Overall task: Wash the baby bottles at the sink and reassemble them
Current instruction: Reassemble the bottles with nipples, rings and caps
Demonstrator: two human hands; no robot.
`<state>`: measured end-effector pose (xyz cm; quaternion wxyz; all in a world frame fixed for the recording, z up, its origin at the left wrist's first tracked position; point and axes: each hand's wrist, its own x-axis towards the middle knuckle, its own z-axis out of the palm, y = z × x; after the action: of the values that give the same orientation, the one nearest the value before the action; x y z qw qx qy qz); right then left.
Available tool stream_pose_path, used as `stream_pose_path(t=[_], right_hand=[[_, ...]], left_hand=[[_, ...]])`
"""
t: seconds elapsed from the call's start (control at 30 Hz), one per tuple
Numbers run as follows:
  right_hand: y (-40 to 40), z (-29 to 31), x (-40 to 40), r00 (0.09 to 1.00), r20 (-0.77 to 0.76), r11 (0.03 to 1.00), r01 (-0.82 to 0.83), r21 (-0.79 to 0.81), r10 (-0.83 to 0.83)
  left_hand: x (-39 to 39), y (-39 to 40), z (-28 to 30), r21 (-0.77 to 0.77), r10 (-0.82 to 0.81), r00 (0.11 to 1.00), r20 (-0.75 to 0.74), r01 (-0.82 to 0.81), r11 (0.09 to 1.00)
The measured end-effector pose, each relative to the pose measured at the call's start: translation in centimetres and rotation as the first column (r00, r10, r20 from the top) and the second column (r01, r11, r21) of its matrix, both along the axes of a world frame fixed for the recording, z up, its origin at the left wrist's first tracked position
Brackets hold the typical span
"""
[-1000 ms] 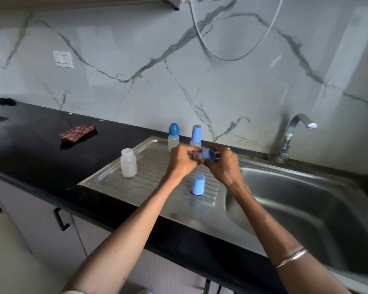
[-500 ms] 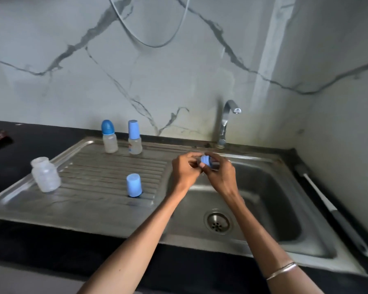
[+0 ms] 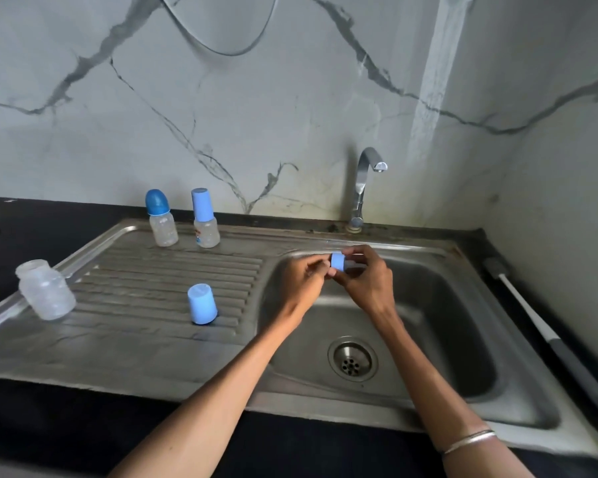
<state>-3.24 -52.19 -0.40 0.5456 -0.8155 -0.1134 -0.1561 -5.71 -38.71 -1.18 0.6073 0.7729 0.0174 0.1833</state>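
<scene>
Blue cap [image 3: 202, 304] and open bottle [image 3: 45, 289] on ribbed drainboard [image 3: 145, 336], beside hands.

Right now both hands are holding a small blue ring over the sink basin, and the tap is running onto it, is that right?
Not quite. In the head view both hands, left hand and right hand, do hold the small blue ring over the sink basin, but the tap is off: no water comes from its spout.

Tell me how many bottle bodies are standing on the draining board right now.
3. Two capped bottles stand at the back: the dark-blue-capped bottle and the light-blue-capped bottle. The open bottle stands near the left edge, uncapped. None looks hidden.
</scene>
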Motion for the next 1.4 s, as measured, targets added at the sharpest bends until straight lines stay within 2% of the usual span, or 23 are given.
stream_pose_path(t=[0.1, 0.27, 0.43, 0.57, 0.63, 0.77, 0.93, 1.17, 1.4], right_hand=[[0.0, 0.1, 0.0, 0.999, -0.018, 0.999, -0.035, 0.014, 0.035], [0.1, 0.1, -0.1, 0.998, -0.028, 0.998, -0.062, 0.031, 0.063], [0.0, -0.1, 0.0, 0.994, -0.030, 0.993, -0.108, 0.038, 0.109], [-0.2, -0.2, 0.0, 0.981, -0.064, 0.973, -0.169, 0.159, 0.181], [-0.2, -0.2, -0.1, 0.975, -0.075, 0.961, -0.192, 0.198, 0.210], [-0.1, 0.0, -0.3, 0.965, -0.069, 0.947, -0.232, 0.220, 0.253], [0.1, 0.8, -0.9, 0.955, -0.038, 0.931, -0.277, 0.238, 0.294], [0.5, 1.4, -1.4, 0.960, -0.009, 0.943, -0.274, 0.190, 0.281], [0.7, 2.6, -2.2, 0.951, 0.028, 0.926, -0.307, 0.218, 0.308]], left_hand=[[0.2, 0.0, -0.7, -0.039, 0.041, 0.999, -0.005, -0.041, 0.998], [0.4, 0.3, -0.6, -0.315, -0.045, 0.999, -0.027, 0.034, 0.949], [0.0, 0.7, -0.1, -0.486, -0.096, 0.992, -0.086, 0.042, 0.873], [-0.2, 1.2, 0.1, -0.576, -0.173, 0.974, -0.147, 0.058, 0.815], [-0.3, 1.2, 0.3, -0.632, -0.216, 0.963, -0.162, 0.066, 0.772], [-0.5, 1.7, 0.8, -0.766, -0.350, 0.927, -0.135, 0.127, 0.630], [-0.8, 2.3, 1.4, -0.801, -0.466, 0.882, -0.066, 0.232, 0.552], [-1.2, 2.0, 2.0, -0.820, -0.456, 0.883, -0.108, 0.181, 0.544], [-1.3, 1.7, 2.6, -0.855, -0.444, 0.889, -0.110, 0.144, 0.499]])
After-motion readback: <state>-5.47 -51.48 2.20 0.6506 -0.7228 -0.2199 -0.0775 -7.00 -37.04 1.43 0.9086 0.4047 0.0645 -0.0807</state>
